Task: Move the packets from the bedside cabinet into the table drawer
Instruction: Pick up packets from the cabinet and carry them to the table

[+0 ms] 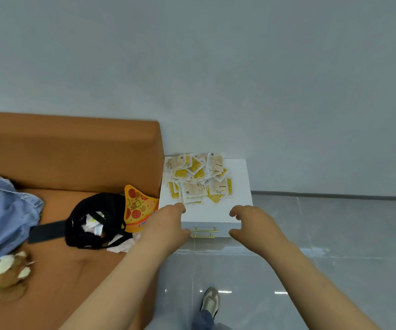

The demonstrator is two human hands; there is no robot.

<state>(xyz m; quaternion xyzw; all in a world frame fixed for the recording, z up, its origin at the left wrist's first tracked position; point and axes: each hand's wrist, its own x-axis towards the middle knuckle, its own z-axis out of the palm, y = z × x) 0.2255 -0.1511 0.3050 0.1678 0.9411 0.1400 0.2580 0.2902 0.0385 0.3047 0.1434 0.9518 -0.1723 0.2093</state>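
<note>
The left hand (168, 222) and right hand (247, 225) hover empty, fingers loosely curled, near the packets (199, 177) on the bedside cabinet (238, 186); scooping seems next

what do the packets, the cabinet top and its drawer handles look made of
Packets: probably thin plastic or foil film; flat printed sachets with white edges.
Cabinet top: smooth white painted or laminated board, with a matte look.
Drawer handles: likely metal; brass-coloured bars with a slight shine.

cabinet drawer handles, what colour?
Gold, two bar handles on the white bedside cabinet; head view.
</note>
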